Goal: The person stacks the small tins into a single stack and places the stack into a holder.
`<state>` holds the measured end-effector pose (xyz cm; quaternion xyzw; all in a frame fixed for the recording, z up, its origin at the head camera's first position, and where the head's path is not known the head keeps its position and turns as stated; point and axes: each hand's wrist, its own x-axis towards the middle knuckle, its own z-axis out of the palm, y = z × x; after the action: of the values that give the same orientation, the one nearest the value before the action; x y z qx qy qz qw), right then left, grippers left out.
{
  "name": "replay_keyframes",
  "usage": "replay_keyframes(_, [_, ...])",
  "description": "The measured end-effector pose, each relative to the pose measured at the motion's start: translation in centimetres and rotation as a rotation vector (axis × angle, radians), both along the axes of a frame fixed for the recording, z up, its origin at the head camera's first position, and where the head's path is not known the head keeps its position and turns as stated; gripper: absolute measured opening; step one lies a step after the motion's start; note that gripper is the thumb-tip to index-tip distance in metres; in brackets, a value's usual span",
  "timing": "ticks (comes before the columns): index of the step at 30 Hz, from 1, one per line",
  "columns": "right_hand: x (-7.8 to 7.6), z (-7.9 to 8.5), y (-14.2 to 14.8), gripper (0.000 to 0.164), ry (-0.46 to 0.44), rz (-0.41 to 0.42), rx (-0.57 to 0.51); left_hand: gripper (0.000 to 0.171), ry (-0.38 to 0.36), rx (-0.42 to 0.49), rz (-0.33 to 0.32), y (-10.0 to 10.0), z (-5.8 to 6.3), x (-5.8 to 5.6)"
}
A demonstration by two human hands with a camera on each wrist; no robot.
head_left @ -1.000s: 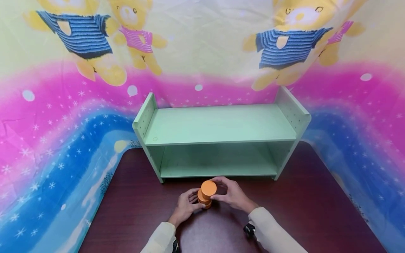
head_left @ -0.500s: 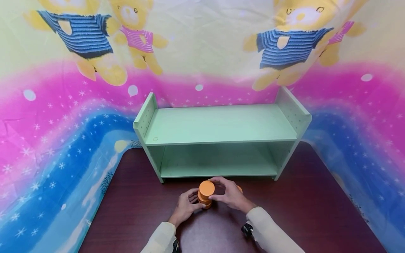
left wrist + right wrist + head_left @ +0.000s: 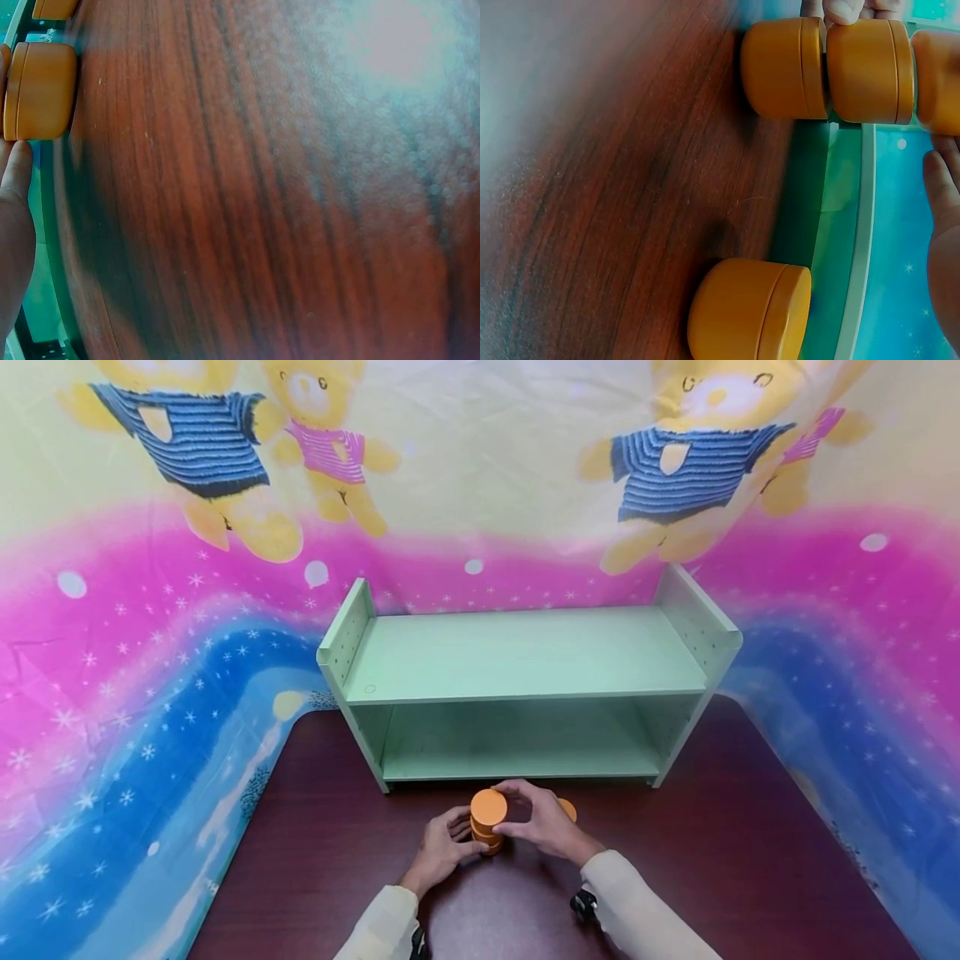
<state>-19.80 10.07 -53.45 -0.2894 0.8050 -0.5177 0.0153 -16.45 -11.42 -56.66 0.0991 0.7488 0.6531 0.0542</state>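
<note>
Orange round lidded jars stand stacked in front of the shelf. My left hand (image 3: pixel 440 850) holds the lower jars (image 3: pixel 491 845) from the left, thumb in front and fingers behind. My right hand (image 3: pixel 549 821) grips the top jar (image 3: pixel 488 807) by its sides, directly over the stack. From the right wrist view, the bottom jar (image 3: pixel 780 69) and middle jar (image 3: pixel 864 71) line up, with a narrow gap to the jar in my right hand. My left fingertips (image 3: pixel 843 9) touch the middle jar there. In the left wrist view, my thumb (image 3: pixel 18 169) lies against a jar (image 3: pixel 46 91).
One more orange jar (image 3: pixel 567 810) stands on the table just beyond my right hand, partly hidden by it. A pale green two-level shelf (image 3: pixel 525 656) stands behind the stack. The dark red-brown table (image 3: pixel 315 860) meets a printed bear curtain (image 3: pixel 480 468) at back and sides.
My right hand has moved slightly left with the top jar, bringing it over the stack. The separate jar behind that hand has come into sight. My left hand has stayed in place.
</note>
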Motion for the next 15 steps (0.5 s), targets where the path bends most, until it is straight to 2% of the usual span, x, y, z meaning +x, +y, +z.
replay_keyframes(3, [0.0, 0.0, 0.0, 0.053, 0.014, -0.005, 0.008, 0.057, -0.013, 0.003, -0.003, -0.1, -1.3, -0.6])
replay_keyframes(6, [0.0, -0.1, 0.0, 0.053, 0.007, -0.017, 0.025, 0.059, -0.025, 0.013, -0.007, -0.3, -2.0, -0.8])
replay_keyframes(15, [0.0, -0.2, -0.1, 0.053, -0.029, -0.017, 0.038, 0.057, -0.016, 0.003, -0.013, -0.4, -2.1, -0.8])
